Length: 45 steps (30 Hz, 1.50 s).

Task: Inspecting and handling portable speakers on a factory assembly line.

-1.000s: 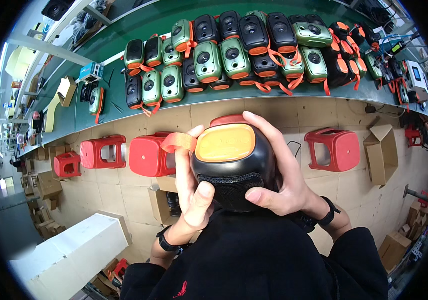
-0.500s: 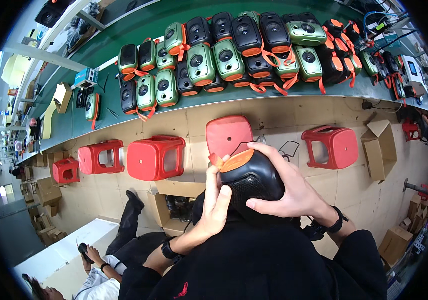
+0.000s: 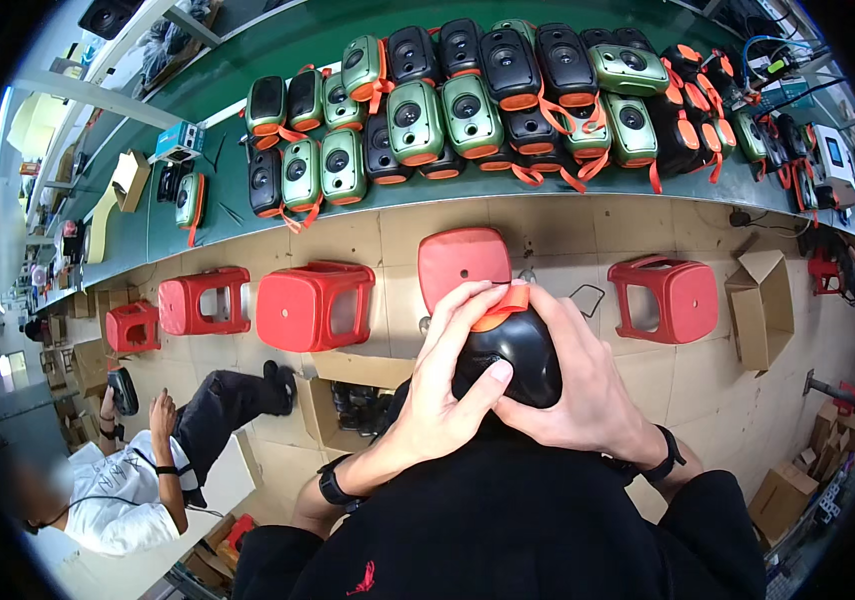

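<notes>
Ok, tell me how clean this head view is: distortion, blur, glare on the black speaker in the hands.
Head view: strong fisheye, so the long green workbench bows and the corners go black. The centre is sharp, with the left hand and right hand crisp around the glossy black rounded speaker with an orange strap, which shows only soft highlights. Lighting is even, shadows faint. The seated person in a white shirt near the rim looks softer.

head cam | looks down | hands close | floor, workbench (image 3: 248, 215) beyond

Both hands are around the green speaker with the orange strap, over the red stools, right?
Not quite: the head view shows the speaker is black, not green. The left hand and right hand do wrap it, its orange strap on top, above the red stools.
</notes>
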Tool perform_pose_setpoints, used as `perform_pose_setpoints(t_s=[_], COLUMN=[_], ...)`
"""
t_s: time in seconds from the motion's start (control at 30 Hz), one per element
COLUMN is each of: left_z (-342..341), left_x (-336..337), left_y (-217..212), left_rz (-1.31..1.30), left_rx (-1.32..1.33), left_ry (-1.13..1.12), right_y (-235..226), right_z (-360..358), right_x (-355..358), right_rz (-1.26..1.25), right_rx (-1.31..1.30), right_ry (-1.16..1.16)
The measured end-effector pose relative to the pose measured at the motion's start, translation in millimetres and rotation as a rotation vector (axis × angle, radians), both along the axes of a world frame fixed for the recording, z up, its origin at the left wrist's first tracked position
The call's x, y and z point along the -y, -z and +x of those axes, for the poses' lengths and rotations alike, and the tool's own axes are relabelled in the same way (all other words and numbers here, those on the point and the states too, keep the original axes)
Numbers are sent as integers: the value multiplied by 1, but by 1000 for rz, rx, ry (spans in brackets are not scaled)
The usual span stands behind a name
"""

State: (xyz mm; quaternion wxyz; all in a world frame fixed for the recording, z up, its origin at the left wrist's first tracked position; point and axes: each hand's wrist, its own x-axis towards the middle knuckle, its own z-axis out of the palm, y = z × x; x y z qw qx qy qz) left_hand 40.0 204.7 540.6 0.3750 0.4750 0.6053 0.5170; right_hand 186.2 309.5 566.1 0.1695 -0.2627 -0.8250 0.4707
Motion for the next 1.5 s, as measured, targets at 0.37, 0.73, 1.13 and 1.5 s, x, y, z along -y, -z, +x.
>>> perform_pose_setpoints(t_s=[0.37,0.73,1.13,1.5], left_z=[-13,-19,-18,-24], left_x=[-9,1,0,13], left_y=[-5,-19,-7,-17], left_rz=[15,-47,127,-170], left_rx=[88,230,508,506], left_ry=[11,81,16,188], right_y=[13,8,45,54], right_z=[2,-2,8,22], right_x=[-11,-13,-1,3], right_rz=[-142,-226,-854,-906], right_rx=[-162,-224,-521,-495], right_ry=[-104,-212,70,-43])
